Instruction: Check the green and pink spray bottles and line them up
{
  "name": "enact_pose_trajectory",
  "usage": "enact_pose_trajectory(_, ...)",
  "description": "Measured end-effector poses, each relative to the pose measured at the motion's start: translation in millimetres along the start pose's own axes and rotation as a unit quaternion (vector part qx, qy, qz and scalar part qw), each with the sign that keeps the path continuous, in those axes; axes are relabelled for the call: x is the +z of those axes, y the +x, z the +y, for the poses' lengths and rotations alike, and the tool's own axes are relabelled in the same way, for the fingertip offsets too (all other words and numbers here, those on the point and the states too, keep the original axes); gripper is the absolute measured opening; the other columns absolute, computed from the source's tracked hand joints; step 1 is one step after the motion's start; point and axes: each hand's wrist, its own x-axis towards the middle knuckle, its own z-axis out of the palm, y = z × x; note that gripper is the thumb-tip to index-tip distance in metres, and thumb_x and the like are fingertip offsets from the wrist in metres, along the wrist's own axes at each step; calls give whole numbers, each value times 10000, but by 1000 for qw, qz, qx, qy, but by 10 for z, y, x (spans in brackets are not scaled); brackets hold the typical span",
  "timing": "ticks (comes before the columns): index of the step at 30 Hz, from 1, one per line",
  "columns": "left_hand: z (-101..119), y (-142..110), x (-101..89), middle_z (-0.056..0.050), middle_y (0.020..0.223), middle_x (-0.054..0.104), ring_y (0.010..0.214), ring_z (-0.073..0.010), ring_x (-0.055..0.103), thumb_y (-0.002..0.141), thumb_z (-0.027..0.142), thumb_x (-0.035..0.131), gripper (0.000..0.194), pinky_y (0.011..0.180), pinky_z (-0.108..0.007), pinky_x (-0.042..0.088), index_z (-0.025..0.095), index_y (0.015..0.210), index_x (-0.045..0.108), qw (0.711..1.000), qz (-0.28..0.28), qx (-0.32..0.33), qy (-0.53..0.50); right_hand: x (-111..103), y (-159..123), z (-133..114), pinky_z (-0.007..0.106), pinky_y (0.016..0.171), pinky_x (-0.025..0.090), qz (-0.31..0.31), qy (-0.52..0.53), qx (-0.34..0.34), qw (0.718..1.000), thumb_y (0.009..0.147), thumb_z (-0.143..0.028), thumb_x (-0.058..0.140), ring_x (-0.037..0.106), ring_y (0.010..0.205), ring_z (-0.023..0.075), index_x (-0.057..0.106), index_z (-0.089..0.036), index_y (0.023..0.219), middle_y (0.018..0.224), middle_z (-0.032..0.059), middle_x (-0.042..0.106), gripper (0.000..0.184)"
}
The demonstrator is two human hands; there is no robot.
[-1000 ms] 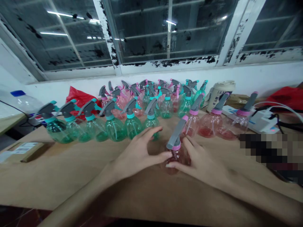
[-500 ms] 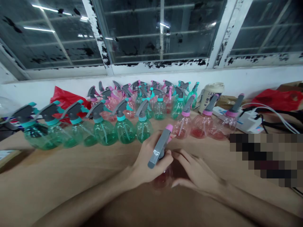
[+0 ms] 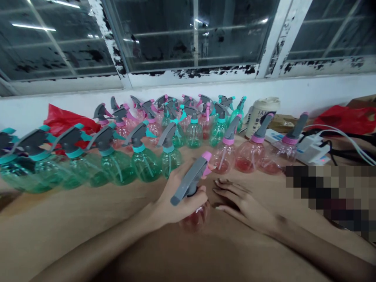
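Note:
In the middle of the head view, a pink spray bottle (image 3: 195,217) with a grey trigger head and pink nozzle stands near the table's front. My left hand (image 3: 179,199) is wrapped round its neck, just below the head. My right hand (image 3: 242,201) is to the right of the bottle, fingers stretched out over the tabletop, apart from the bottle and holding nothing. Beyond my left hand runs a row of green spray bottles (image 3: 145,164) with teal collars. Past my right hand, three pink spray bottles (image 3: 248,156) stand side by side.
More pink and green spray bottles (image 3: 194,133) crowd the back by the wall. A paper cup (image 3: 261,117), a white power strip (image 3: 311,149) with cables and a red plastic bag (image 3: 346,119) are at the back right. Another red bag (image 3: 69,121) lies back left. Part of the right side is pixelated.
My right hand has drawn away from the bottle to the right, its fingers spreading out. My left hand keeps hold of the pink spray bottle. The view has shifted slightly.

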Motion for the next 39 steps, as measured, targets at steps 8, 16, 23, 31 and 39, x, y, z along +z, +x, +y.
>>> enact_pose_trajectory(8,48,-6,-26,-22,832,603,702,-181,613,682,154,485,200,655,-329,541,249,859,492,1000,3,14,-11,2,1,-10,481,1029,381,-25,36,22,999,872,-417,501,413,1266,233,483,-245,1286,1324,65,520,449)
enact_pose_trajectory(16,35,-1,-35,-15,766,576,632,-169,584,709,194,477,87,593,-317,506,233,787,468,1000,5,21,3,-11,2,-36,457,1050,358,-37,32,43,998,867,-432,501,400,1275,223,511,-221,1267,1335,63,510,452)
enact_pose_trajectory(23,74,27,-64,18,689,471,588,-143,500,715,170,470,91,554,-291,468,228,706,401,997,17,70,-3,-4,-21,-12,449,1059,342,-49,16,37,998,875,-428,488,370,1293,222,487,-214,1287,1373,49,465,465)
enact_pose_trajectory(31,39,-5,-70,8,713,521,602,-144,542,749,161,476,77,555,-285,473,205,811,492,997,-3,74,13,-16,-37,10,455,1062,330,-59,15,24,998,900,-398,450,338,1311,213,443,-203,1319,1400,46,426,462)
enact_pose_trajectory(39,-10,15,-49,-16,769,546,710,-182,573,724,167,493,115,662,-330,503,211,830,498,996,19,85,-21,-38,-40,6,456,1075,309,-82,35,47,995,904,-408,440,323,1319,208,452,-232,1314,1405,31,421,447)
